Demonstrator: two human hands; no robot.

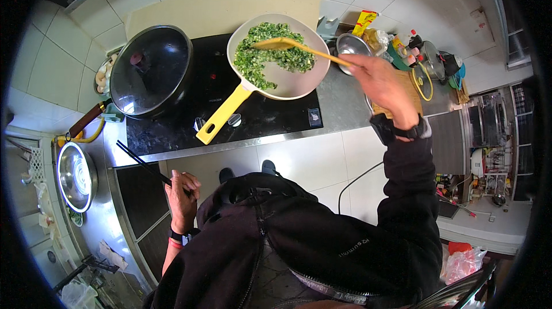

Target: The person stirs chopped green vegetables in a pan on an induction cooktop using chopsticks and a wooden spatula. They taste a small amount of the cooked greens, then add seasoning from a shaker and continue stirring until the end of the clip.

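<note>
A pale frying pan (297, 82) with a yellow handle (224, 113) sits on the right side of a black glass cooktop (276, 115). Chopped green vegetables (267, 52) mixed with small pale bits lie in it, mostly at the left and back. My right hand (375, 85) grips a wooden spatula (297, 46) from the right, its blade on the vegetables. Low at the left, in front of the counter edge, my left hand (183, 192) holds a pair of black chopsticks (142, 160), tips pointing up and left. Nothing touches the pan's handle.
A wok with a dark glass lid (151, 69) stands on the left burner, its brown handle (86, 123) jutting out. A steel basin (77, 177) is on the left counter. At right are a metal bowl (353, 46), a wooden cutting board (401, 93) and a yellow packet (364, 23).
</note>
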